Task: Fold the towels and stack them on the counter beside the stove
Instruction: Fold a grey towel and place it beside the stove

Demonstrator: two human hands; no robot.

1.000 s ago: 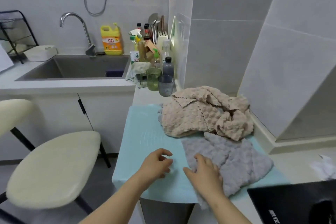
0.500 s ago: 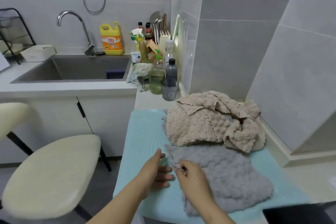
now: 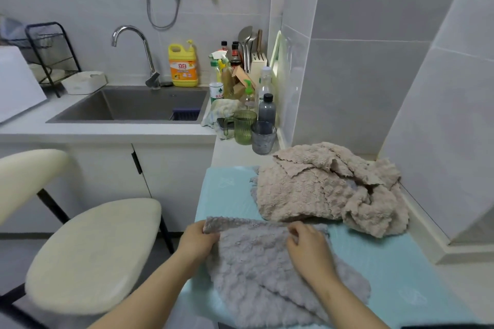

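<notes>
A fluffy grey towel [image 3: 256,270] lies on the light blue mat [image 3: 227,195] in front of me. My left hand [image 3: 196,239] pinches its far left corner, lifted slightly off the mat. My right hand [image 3: 307,246] grips the same far edge further right. Behind the grey towel, a crumpled beige towel [image 3: 320,189] is heaped on the mat near the wall, with a bit of another grey cloth showing under it.
A green glass [image 3: 244,127] and a grey glass [image 3: 263,137] stand just beyond the mat, with bottles and a yellow detergent jug [image 3: 183,65] behind. The sink [image 3: 133,105] is at the left. A cream stool [image 3: 91,254] stands beside the counter. Tiled walls close the right side.
Both hands moved from the grey towel's near left part to its far edge and took hold of it. The towel's edge is now stretched between them.
</notes>
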